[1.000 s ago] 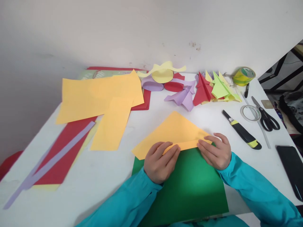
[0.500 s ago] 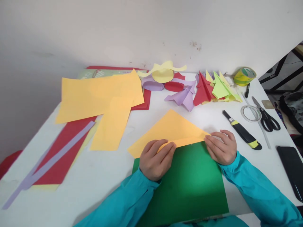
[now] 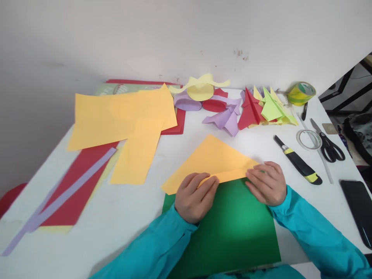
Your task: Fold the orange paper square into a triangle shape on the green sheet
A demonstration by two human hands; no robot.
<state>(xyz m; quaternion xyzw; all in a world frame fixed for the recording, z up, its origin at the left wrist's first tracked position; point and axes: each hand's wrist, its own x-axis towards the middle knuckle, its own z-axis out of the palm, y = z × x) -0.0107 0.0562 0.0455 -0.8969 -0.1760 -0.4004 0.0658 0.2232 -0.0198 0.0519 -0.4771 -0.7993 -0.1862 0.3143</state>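
Note:
A sheet of orange paper point(image 3: 210, 159) lies before me, pointed at its far side, with a narrow strip folded up along its near edge. My left hand point(image 3: 196, 197) pinches that folded edge near its middle, fingers closed. Farther right, my right hand point(image 3: 269, 184) has its fingers closed on the same edge close to the right corner. Both thumbs are mostly hidden. Beneath the hands is a green sheet point(image 3: 232, 228), partly covered by the orange paper and my left forearm.
Orange paper pieces point(image 3: 116, 120), a red sheet point(image 3: 69, 193) and a purple strip point(image 3: 78, 184) lie left. Folded paper planes point(image 3: 251, 110) and paper loops point(image 3: 200, 91) stand by the wall. A utility knife point(image 3: 299, 161), scissors point(image 3: 329, 147), tape point(image 3: 300, 93) and phone point(image 3: 357, 211) are right.
My right hand has slid a little left along the folded edge. The left hand and the orange paper have shifted slightly to the right.

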